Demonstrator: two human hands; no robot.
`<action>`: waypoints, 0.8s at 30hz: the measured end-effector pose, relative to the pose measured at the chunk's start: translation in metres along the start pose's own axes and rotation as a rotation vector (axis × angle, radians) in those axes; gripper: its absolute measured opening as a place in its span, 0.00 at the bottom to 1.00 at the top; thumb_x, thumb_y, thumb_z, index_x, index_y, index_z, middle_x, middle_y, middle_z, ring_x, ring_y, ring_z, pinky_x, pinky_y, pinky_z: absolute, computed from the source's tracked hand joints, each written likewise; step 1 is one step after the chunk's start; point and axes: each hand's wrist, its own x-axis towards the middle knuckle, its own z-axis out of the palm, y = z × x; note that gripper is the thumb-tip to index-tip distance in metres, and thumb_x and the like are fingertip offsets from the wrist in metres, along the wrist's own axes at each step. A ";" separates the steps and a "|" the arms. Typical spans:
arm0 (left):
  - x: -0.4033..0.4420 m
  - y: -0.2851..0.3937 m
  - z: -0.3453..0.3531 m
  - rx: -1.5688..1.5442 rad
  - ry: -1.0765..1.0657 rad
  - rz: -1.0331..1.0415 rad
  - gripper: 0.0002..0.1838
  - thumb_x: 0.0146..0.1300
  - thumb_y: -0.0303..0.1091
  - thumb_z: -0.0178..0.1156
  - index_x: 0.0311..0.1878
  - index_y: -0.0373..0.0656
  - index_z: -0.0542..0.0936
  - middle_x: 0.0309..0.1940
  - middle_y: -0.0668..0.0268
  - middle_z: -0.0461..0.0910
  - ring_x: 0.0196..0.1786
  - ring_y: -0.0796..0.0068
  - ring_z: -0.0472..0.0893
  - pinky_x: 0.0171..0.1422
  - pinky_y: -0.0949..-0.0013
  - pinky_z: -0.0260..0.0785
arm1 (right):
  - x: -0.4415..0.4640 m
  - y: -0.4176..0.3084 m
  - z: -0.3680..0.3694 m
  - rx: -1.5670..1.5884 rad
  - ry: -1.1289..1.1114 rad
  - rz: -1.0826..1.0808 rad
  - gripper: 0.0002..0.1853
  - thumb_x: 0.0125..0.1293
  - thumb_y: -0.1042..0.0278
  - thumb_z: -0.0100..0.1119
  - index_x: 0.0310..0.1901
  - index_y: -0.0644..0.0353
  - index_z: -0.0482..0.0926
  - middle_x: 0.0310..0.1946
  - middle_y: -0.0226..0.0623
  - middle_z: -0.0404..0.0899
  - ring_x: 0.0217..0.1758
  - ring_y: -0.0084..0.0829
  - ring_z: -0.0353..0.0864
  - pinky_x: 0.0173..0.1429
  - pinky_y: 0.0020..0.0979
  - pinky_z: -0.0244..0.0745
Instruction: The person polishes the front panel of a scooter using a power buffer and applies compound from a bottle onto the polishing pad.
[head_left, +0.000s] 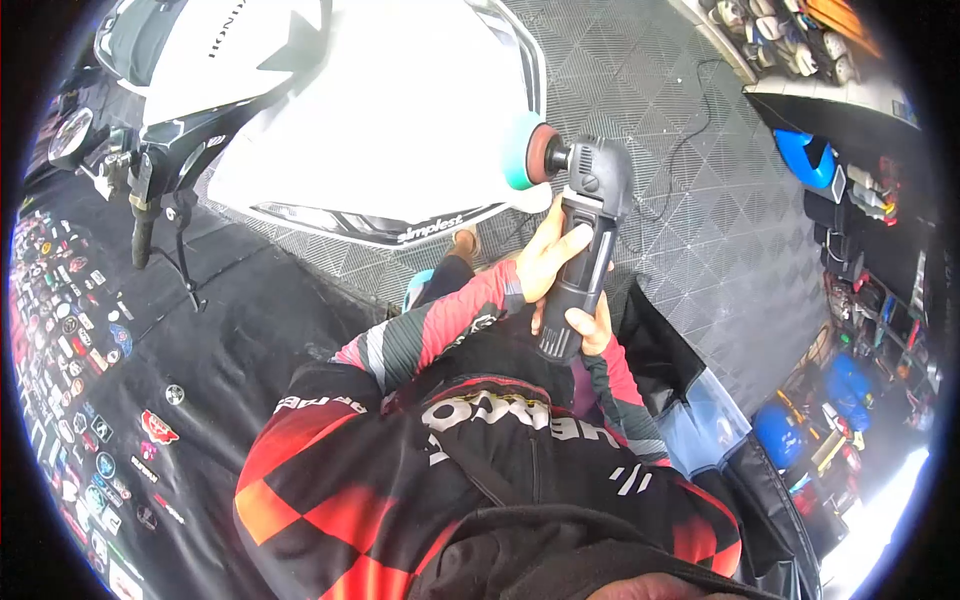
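A black polisher (575, 270) with a teal and red foam pad (522, 152) is held in both my hands. My left hand (545, 250) is closed around its body near the head, thumb on top. Lower down, my right hand (592, 325) wraps the rear end of the handle. The pad faces left, towards the right edge of a large white glossy panel (400, 110) with "simplest" lettering on its near rim. Whether pad and panel touch, I cannot tell.
Handlebar parts (150, 180) and a mirror (72, 135) stick out at the left. A black mat with stickers (200, 380) lies below them. Patterned grey floor tiles (720, 230) carry a dark cable (672, 190). Shelves with tools and a blue container (778, 435) line the right.
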 end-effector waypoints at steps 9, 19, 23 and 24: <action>0.068 0.019 -0.014 0.199 0.174 0.095 0.28 0.62 0.50 0.72 0.55 0.38 0.79 0.45 0.61 0.83 0.47 0.71 0.82 0.57 0.62 0.75 | 0.050 -0.058 -0.039 -0.498 0.156 0.011 0.44 0.55 0.65 0.75 0.71 0.64 0.61 0.51 0.46 0.81 0.44 0.38 0.87 0.50 0.39 0.83; 0.124 0.050 -0.004 0.055 0.380 0.400 0.25 0.61 0.35 0.72 0.58 0.37 0.76 0.49 0.56 0.83 0.52 0.62 0.85 0.60 0.57 0.78 | 0.147 -0.166 -0.062 -1.196 -0.142 -0.152 0.45 0.45 0.60 0.80 0.65 0.63 0.68 0.45 0.45 0.85 0.47 0.39 0.88 0.55 0.37 0.80; 0.149 0.075 -0.001 0.037 0.412 0.600 0.25 0.62 0.37 0.71 0.59 0.37 0.76 0.50 0.56 0.84 0.52 0.61 0.85 0.59 0.56 0.78 | 0.190 -0.212 -0.050 -1.295 -0.289 -0.190 0.43 0.47 0.61 0.79 0.64 0.63 0.69 0.45 0.45 0.85 0.49 0.37 0.87 0.55 0.37 0.80; 0.154 0.080 -0.002 0.033 0.418 0.640 0.26 0.62 0.39 0.71 0.59 0.36 0.76 0.50 0.56 0.84 0.52 0.62 0.85 0.59 0.57 0.78 | 0.200 -0.221 -0.046 -1.321 -0.324 -0.219 0.42 0.47 0.61 0.78 0.64 0.63 0.69 0.45 0.45 0.85 0.48 0.36 0.87 0.55 0.37 0.80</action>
